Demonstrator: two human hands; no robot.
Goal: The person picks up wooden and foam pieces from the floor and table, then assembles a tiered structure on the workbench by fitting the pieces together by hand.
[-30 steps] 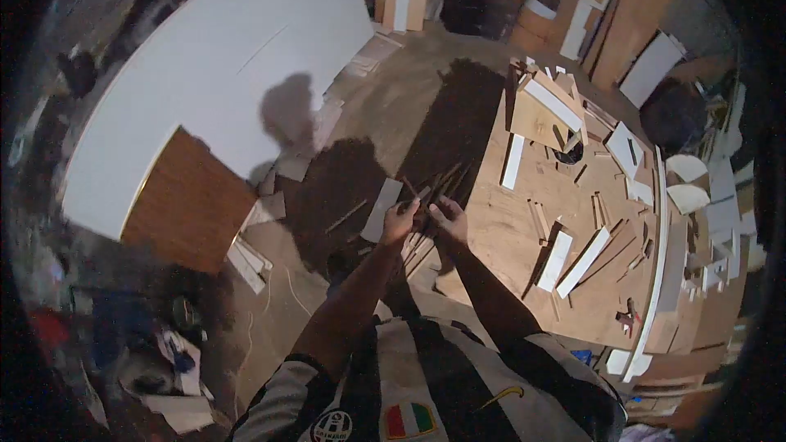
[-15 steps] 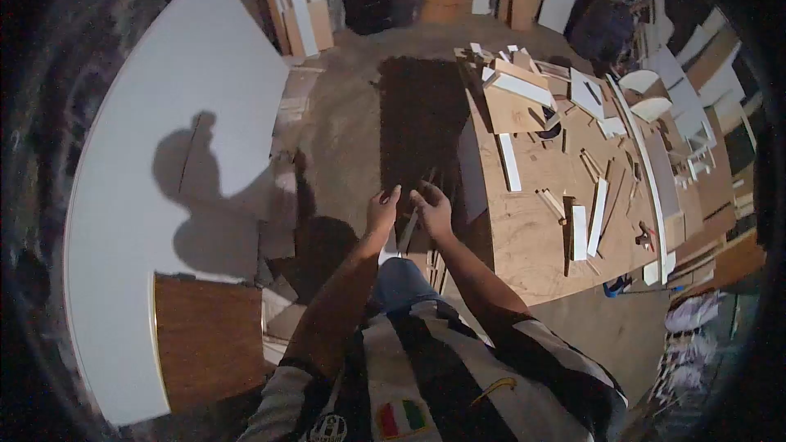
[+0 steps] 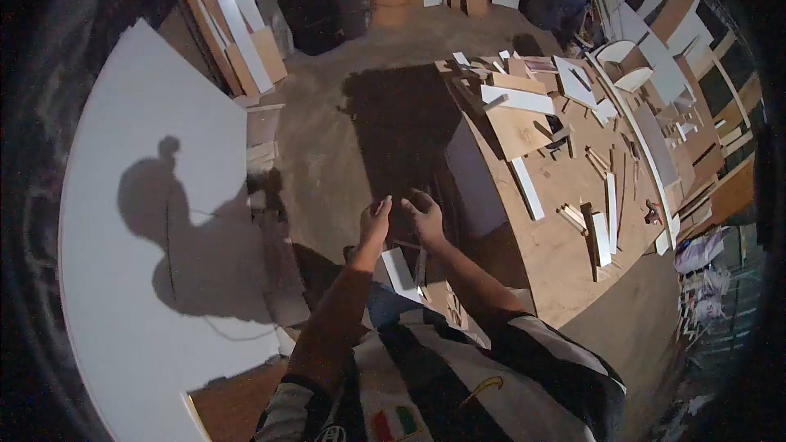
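My left hand [image 3: 377, 219] is raised in front of my body, its fingers loosely curled, and I can make out no object in it. My right hand [image 3: 425, 219] is held beside it with a small gap between the two. Its fingers curve apart from the thumb, and nothing shows in its grasp. Below the hands, a white strip of board [image 3: 400, 273] lies low down near my legs. To the right is the wooden worktable [image 3: 524, 270], which neither hand touches.
On the worktable lie white strips [image 3: 527, 188], a board [image 3: 516, 127] and several wood offcuts. A large white panel [image 3: 106, 278] stands at the left, bearing my shadow. Tall boards [image 3: 237, 20] lean behind it, near dark bins [image 3: 311, 24]. Concrete floor [image 3: 315, 123] runs between panel and table.
The view has shifted, so the panel sits further left and the table's near edge lies lower. Both hands stay raised close together, and the white strip below them shows more fully.
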